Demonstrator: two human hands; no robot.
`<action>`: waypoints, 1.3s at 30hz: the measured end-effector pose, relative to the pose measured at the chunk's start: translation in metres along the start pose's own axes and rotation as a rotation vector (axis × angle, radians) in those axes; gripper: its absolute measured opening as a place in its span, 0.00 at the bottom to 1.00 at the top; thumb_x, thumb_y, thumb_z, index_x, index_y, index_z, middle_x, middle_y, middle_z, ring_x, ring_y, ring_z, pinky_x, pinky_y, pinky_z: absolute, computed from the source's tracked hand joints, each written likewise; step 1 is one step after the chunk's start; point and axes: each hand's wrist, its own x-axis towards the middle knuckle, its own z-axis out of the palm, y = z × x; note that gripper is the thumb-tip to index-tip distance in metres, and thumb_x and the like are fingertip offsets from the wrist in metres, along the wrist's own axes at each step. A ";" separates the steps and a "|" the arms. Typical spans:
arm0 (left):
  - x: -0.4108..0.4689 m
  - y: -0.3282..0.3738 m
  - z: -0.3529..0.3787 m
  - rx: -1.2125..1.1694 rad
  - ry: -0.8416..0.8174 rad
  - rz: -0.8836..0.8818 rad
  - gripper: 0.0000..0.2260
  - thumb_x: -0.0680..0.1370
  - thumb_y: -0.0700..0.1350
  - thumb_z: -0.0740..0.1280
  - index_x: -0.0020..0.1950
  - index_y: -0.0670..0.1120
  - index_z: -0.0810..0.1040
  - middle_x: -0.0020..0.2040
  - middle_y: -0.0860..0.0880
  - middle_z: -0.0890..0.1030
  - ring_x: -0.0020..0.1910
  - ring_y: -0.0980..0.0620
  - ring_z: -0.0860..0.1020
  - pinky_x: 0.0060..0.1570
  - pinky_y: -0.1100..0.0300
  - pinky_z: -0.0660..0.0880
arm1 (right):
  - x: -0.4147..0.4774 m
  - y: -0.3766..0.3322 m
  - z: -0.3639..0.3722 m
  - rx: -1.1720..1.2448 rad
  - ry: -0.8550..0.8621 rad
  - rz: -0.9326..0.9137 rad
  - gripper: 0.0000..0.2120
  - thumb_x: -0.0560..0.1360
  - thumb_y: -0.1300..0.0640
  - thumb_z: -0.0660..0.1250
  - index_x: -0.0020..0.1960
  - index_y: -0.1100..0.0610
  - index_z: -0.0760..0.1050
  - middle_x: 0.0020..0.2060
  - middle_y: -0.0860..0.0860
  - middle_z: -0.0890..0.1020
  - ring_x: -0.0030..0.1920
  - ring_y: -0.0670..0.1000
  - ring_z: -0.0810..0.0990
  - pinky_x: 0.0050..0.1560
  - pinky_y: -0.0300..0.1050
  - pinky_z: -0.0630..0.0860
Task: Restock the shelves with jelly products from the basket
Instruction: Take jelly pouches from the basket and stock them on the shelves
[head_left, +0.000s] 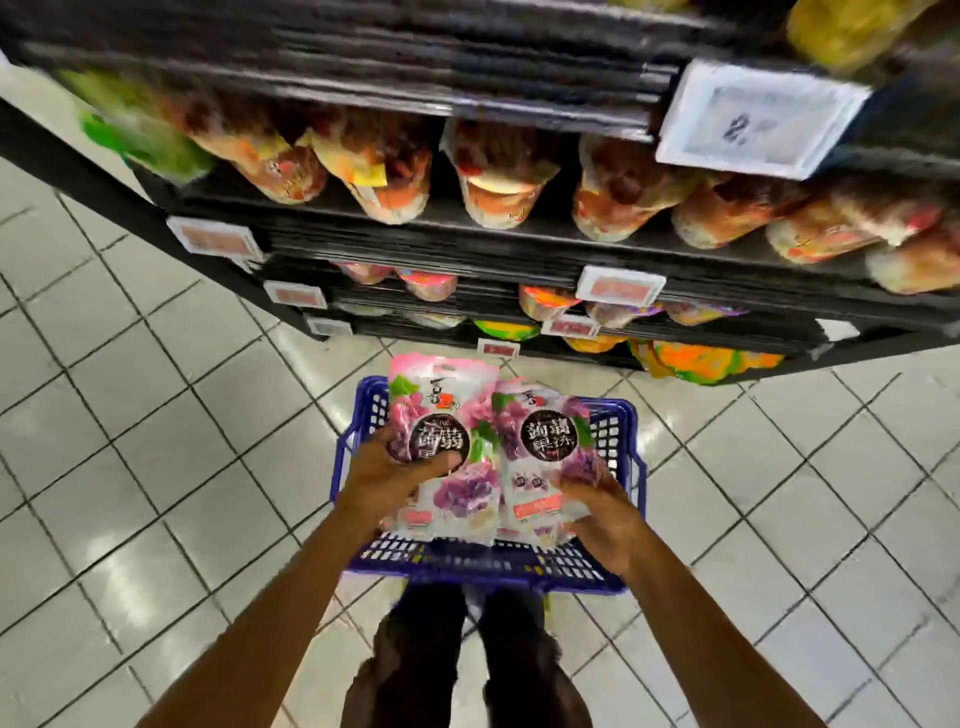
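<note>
**Figure.** Head view, looking down past the black shelving unit (467, 244) to the blue perforated plastic basket (493, 571), which sits on the pale tiled floor (156, 415) just ahead of my dark shoes.

I have the left hand (395, 478) holding the left pink-and-purple grape jelly pouch (441, 415). The thumb lies across its printed face and the fingers are curled behind it. The right hand (602, 514) grips the right grape jelly pouch (545, 441) by its lower corner, fingers wrapped onto the front.

Both pouches are above the basket, side by side and touching, faces turned up toward the camera. I judge this lets me read the labels and match them to a shelf row before lifting. I cannot tell whether either hand carries one pouch or a thin stack.

The tiers above hold orange-red jelly cups (498, 192) lying on their sides behind white price tags (758, 124). No grape pouches show among them, so I take it the right slot is not yet found. The soft film is likely to buckle, hence the low, firm grips.
</note>
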 end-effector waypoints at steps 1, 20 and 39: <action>-0.022 0.019 -0.008 -0.036 -0.014 0.020 0.19 0.66 0.42 0.80 0.55 0.44 0.81 0.37 0.52 0.85 0.27 0.64 0.78 0.26 0.70 0.74 | -0.027 -0.008 0.004 0.054 -0.008 -0.028 0.19 0.75 0.64 0.69 0.65 0.64 0.75 0.60 0.61 0.80 0.63 0.67 0.75 0.47 0.57 0.78; -0.322 0.345 -0.107 -0.210 -0.227 0.647 0.28 0.58 0.43 0.80 0.57 0.50 0.79 0.47 0.53 0.86 0.45 0.56 0.83 0.42 0.61 0.80 | -0.433 -0.187 0.088 0.061 -0.138 -0.874 0.28 0.63 0.68 0.72 0.62 0.58 0.71 0.39 0.54 0.82 0.36 0.50 0.80 0.39 0.40 0.75; -0.432 0.472 -0.077 -0.303 -0.025 1.085 0.17 0.59 0.50 0.79 0.47 0.54 0.83 0.41 0.47 0.86 0.38 0.47 0.86 0.27 0.63 0.77 | -0.581 -0.297 0.079 -0.208 0.147 -1.529 0.25 0.60 0.47 0.82 0.54 0.38 0.78 0.48 0.44 0.86 0.47 0.44 0.85 0.42 0.32 0.79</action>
